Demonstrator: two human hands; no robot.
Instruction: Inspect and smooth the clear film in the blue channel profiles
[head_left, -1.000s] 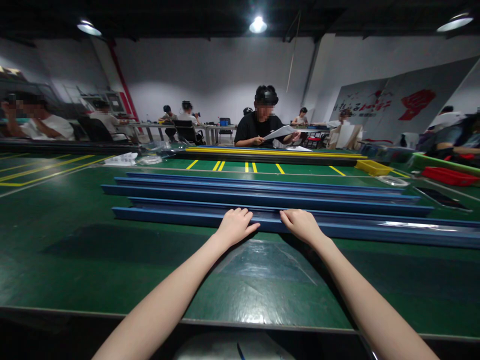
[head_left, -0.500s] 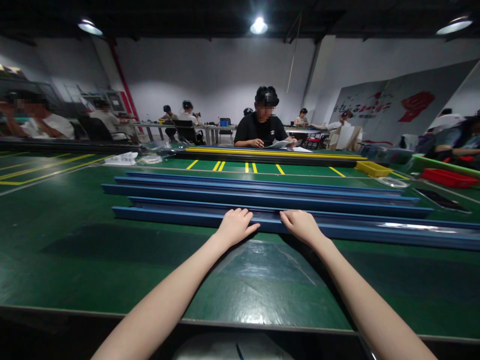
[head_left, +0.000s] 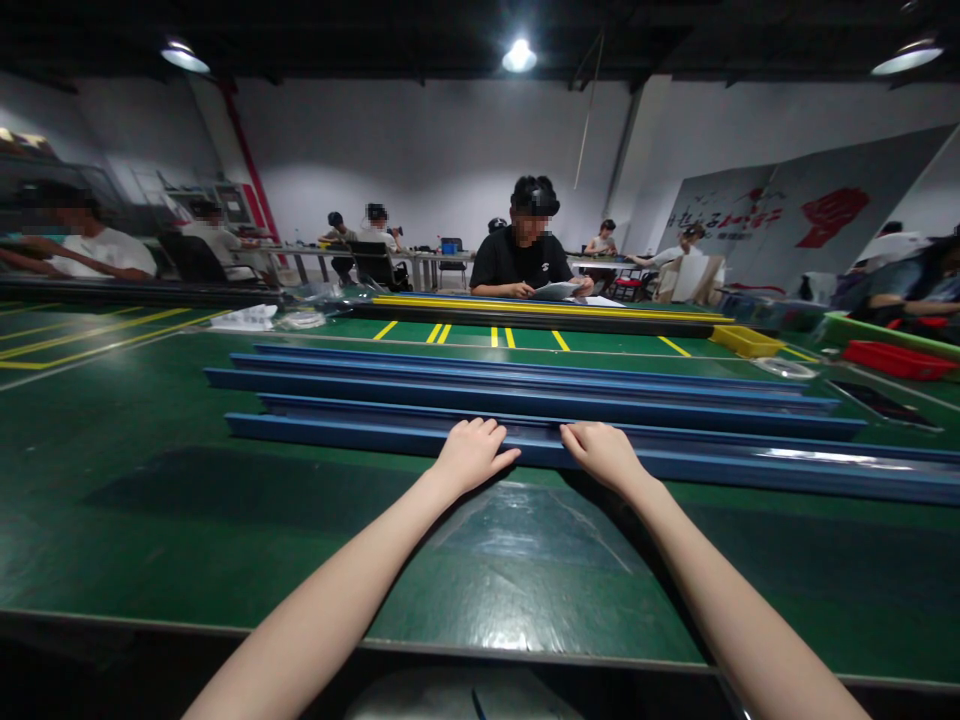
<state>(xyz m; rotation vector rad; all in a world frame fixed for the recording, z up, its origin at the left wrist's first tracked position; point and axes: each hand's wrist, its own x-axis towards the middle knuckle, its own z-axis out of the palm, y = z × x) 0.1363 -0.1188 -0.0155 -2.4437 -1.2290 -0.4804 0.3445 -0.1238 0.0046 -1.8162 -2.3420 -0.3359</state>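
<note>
A long blue U-shaped channel (head_left: pixel 397 428) lies across the table in front of me, its open side up. My left hand (head_left: pixel 472 450) is closed over its near wall, fingers curled inside and thumb pointing right along the near side. A short way to the right, my right hand (head_left: pixel 600 450) grips the same wall, with its fingertips bent over the edge. The undersides of both hands are hidden. Just behind lies another blue channel (head_left: pixel 525 397), parallel to the first and apart from my hands, with a further blue strip along its back.
Clear plastic film (head_left: pixel 532 525) lies on the green tabletop (head_left: pixel 150 560) near me. Farther back are yellow and black strips (head_left: pixel 555 310), a yellow tray (head_left: pixel 746 340), a red tray (head_left: pixel 896 360) and a dark flat device (head_left: pixel 885 402). Across the table sits a person (head_left: pixel 521 260) holding papers.
My hands and the blue channels stay in place. Across the table the person's hands and papers have shifted slightly; at far left another person's arms have come down.
</note>
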